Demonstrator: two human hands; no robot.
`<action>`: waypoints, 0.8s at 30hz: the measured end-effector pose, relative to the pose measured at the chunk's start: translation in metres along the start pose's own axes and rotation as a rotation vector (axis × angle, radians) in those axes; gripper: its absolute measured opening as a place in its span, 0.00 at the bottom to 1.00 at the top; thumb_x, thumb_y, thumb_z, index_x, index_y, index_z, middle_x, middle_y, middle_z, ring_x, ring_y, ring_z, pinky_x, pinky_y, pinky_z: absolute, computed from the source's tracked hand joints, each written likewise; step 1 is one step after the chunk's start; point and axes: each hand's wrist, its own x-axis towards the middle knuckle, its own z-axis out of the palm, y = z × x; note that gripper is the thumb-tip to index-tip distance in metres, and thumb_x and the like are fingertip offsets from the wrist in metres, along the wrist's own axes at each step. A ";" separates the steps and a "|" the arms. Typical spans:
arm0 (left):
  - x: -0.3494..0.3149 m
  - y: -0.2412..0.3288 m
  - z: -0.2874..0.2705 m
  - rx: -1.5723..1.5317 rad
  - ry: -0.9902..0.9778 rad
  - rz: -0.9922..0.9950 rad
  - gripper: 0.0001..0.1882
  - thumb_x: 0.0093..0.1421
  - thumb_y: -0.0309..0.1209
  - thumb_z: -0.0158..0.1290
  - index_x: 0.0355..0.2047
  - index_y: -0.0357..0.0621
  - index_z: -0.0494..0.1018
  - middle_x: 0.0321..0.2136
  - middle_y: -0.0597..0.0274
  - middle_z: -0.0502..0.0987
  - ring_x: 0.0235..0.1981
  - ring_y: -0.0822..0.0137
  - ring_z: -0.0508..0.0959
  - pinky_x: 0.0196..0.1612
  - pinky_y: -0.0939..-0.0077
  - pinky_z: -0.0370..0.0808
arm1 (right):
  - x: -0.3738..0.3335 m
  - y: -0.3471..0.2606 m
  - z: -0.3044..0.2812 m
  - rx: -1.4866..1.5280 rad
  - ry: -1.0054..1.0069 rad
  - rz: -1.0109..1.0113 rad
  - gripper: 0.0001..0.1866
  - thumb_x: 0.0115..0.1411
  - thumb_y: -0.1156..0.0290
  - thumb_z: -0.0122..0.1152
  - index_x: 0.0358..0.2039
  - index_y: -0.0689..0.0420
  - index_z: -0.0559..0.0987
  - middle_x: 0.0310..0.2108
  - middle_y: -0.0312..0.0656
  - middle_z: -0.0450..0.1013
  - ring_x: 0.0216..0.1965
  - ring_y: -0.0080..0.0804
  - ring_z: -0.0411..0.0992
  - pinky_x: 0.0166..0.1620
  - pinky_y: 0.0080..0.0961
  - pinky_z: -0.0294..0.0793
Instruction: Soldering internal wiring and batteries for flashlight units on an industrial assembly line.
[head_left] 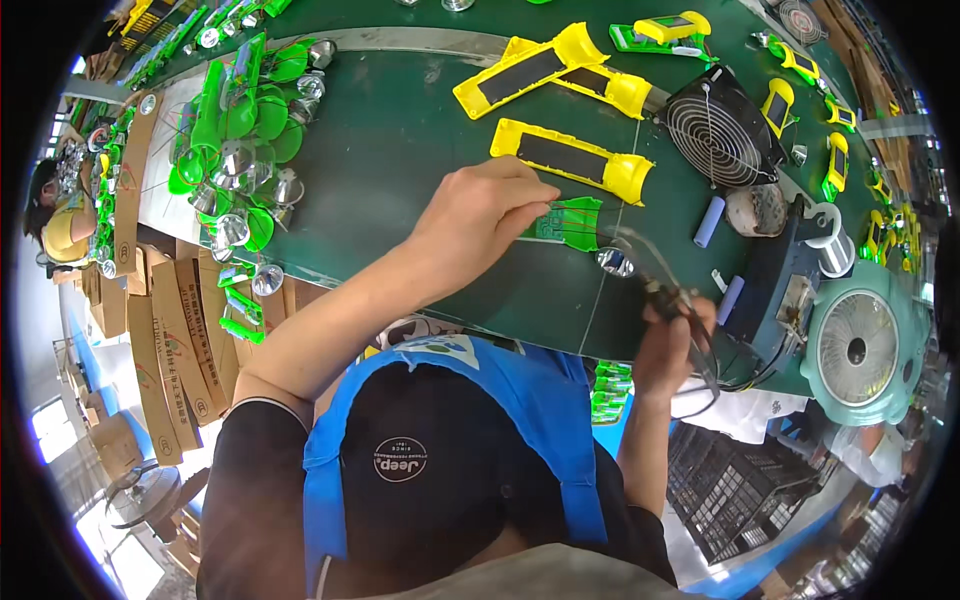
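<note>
My left hand [482, 212] is closed in a pinch at the left end of a green flashlight shell [580, 224]. What is between its fingertips, if anything, is too small to make out. A circuit board [549, 226] lies in the shell, with thin red wires by it. Just below the shell's right end sits a small silver reflector [614, 262]. My right hand [680, 340] is wrapped round a soldering iron [668, 300], blurred by motion, its cable hanging beside the wrist. Beyond my left hand lies a yellow shell [570, 158] with a dark panel.
More yellow shells [530, 72] lie further back. A black fan [718, 130], purple battery cells [709, 222], a solder spool [830, 240] and a green fan [856, 350] stand right. Green shells with reflectors [240, 150] pile up left. A co-worker [65, 225] sits far left.
</note>
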 end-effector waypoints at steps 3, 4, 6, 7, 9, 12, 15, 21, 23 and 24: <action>-0.001 0.003 0.014 -0.154 0.043 -0.167 0.07 0.53 0.21 0.58 0.34 0.38 0.78 0.28 0.56 0.79 0.23 0.63 0.76 0.27 0.71 0.73 | 0.000 0.000 0.002 0.043 -0.023 0.054 0.17 0.59 0.62 0.62 0.38 0.62 0.70 0.33 0.45 0.71 0.29 0.30 0.70 0.36 0.26 0.71; -0.001 0.007 0.015 -0.152 0.038 -0.170 0.07 0.53 0.21 0.58 0.34 0.38 0.78 0.28 0.56 0.79 0.23 0.63 0.76 0.27 0.71 0.73 | 0.002 -0.005 0.007 0.029 0.004 0.079 0.16 0.59 0.63 0.62 0.37 0.64 0.70 0.33 0.46 0.72 0.27 0.29 0.71 0.36 0.25 0.71; 0.001 0.006 0.011 -0.366 -0.002 -0.449 0.07 0.55 0.19 0.58 0.35 0.36 0.77 0.27 0.62 0.76 0.23 0.79 0.69 0.25 0.82 0.65 | 0.012 -0.006 0.012 -0.018 -0.049 0.129 0.15 0.60 0.65 0.61 0.37 0.64 0.71 0.31 0.45 0.73 0.27 0.28 0.71 0.36 0.25 0.71; -0.001 0.004 0.007 -0.345 -0.079 -0.439 0.07 0.53 0.18 0.58 0.33 0.37 0.74 0.26 0.63 0.73 0.21 0.80 0.67 0.24 0.83 0.62 | 0.016 -0.007 0.016 -0.066 -0.056 0.140 0.14 0.59 0.66 0.61 0.37 0.64 0.72 0.29 0.44 0.74 0.27 0.27 0.72 0.35 0.24 0.72; -0.003 0.000 0.005 -0.219 -0.077 -0.225 0.07 0.53 0.17 0.57 0.32 0.37 0.73 0.26 0.62 0.73 0.22 0.77 0.68 0.24 0.81 0.64 | 0.021 -0.012 0.020 -0.089 -0.055 0.162 0.14 0.59 0.66 0.62 0.37 0.64 0.72 0.29 0.43 0.74 0.26 0.26 0.73 0.35 0.23 0.73; -0.005 0.000 0.010 0.004 -0.049 0.049 0.09 0.50 0.16 0.57 0.30 0.38 0.71 0.28 0.60 0.71 0.24 0.68 0.71 0.25 0.75 0.67 | 0.023 -0.011 0.017 -0.126 -0.065 0.189 0.14 0.59 0.67 0.63 0.37 0.64 0.72 0.30 0.43 0.74 0.27 0.26 0.75 0.35 0.21 0.75; -0.007 0.008 0.012 0.200 -0.031 0.131 0.12 0.44 0.14 0.55 0.27 0.39 0.65 0.34 0.57 0.68 0.28 0.53 0.73 0.28 0.64 0.71 | 0.025 -0.013 0.018 -0.135 -0.110 0.206 0.12 0.59 0.71 0.62 0.39 0.65 0.72 0.30 0.43 0.75 0.29 0.27 0.76 0.37 0.23 0.76; -0.003 0.012 0.010 0.293 -0.113 0.104 0.10 0.45 0.15 0.53 0.27 0.38 0.64 0.32 0.55 0.67 0.29 0.52 0.73 0.30 0.62 0.71 | 0.028 -0.017 0.019 -0.221 -0.151 0.257 0.10 0.59 0.73 0.60 0.38 0.66 0.72 0.30 0.44 0.75 0.29 0.27 0.76 0.35 0.22 0.77; -0.004 0.012 0.011 0.314 -0.118 0.063 0.10 0.46 0.16 0.53 0.27 0.38 0.64 0.32 0.55 0.68 0.30 0.52 0.73 0.30 0.62 0.72 | 0.028 -0.018 0.021 -0.238 -0.157 0.258 0.10 0.58 0.74 0.61 0.37 0.66 0.73 0.30 0.43 0.75 0.28 0.28 0.76 0.35 0.22 0.77; -0.003 0.013 0.012 0.319 -0.129 0.045 0.10 0.46 0.16 0.53 0.27 0.38 0.64 0.32 0.55 0.68 0.30 0.52 0.73 0.30 0.62 0.72 | 0.027 -0.016 0.021 -0.237 -0.157 0.260 0.10 0.58 0.74 0.61 0.37 0.66 0.73 0.30 0.43 0.75 0.28 0.28 0.76 0.35 0.22 0.77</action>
